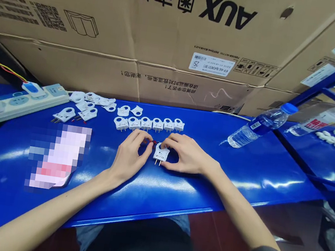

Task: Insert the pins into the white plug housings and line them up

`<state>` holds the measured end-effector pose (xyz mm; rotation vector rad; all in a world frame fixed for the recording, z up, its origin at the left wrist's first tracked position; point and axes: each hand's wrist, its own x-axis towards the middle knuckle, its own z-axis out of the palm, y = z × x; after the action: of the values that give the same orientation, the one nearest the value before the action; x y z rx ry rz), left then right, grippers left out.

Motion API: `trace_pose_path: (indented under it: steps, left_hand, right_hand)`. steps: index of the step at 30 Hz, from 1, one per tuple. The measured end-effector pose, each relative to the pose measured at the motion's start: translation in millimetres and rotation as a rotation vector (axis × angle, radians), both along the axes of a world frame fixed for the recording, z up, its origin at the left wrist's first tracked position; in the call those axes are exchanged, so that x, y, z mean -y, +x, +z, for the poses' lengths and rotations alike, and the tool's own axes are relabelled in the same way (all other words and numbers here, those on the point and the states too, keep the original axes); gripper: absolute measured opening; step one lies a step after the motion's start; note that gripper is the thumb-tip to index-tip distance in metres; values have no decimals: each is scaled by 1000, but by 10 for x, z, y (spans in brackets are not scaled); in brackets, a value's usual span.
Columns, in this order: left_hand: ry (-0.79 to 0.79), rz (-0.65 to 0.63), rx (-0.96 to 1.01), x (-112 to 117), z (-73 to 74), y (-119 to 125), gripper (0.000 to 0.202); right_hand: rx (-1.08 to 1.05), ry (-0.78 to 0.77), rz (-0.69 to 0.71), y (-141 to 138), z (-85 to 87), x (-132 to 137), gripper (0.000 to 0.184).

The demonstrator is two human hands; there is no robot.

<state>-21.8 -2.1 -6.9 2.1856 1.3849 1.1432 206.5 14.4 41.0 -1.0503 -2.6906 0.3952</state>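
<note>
R hand [185, 155] pinched on white plug [161, 154]

**Blue table, white parts**

The table [242, 174] is glossy bright blue. The plug piece [161, 154] is white, and the bit [154, 142] at its top is red; the row of plugs [146, 123] is white too. The cardboard box [157, 27] is brown with black print. The bottle [255, 128] is clear with a blue cap [289, 108].
</note>
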Motion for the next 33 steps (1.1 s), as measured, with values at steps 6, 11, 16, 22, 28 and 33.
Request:
trace_pose_path:
  steps: [6,11,16,22,28,33]
  left_hand:
    - [36,-58,48,34,40,27,8]
    - [54,-79,62,68,51,45,6]
    - [53,-98,72,57,31,39,8]
    - [50,-132,88,46,63,34,10]
    - [66,-169,65,47,46,45,17]
    - [39,-67,-7,4,7,9,14]
  right_hand:
    - [25,-15,18,-24,-29,14,41]
    - [16,-22,35,-22,-28,11,45]
    - [41,-19,27,-24,-41,1,47]
    - [41,-6,15,-35,-37,21,37]
    - [39,-27,9,-40,-27,30,36]
    - [36,-4,5,-24,-29,21,34]
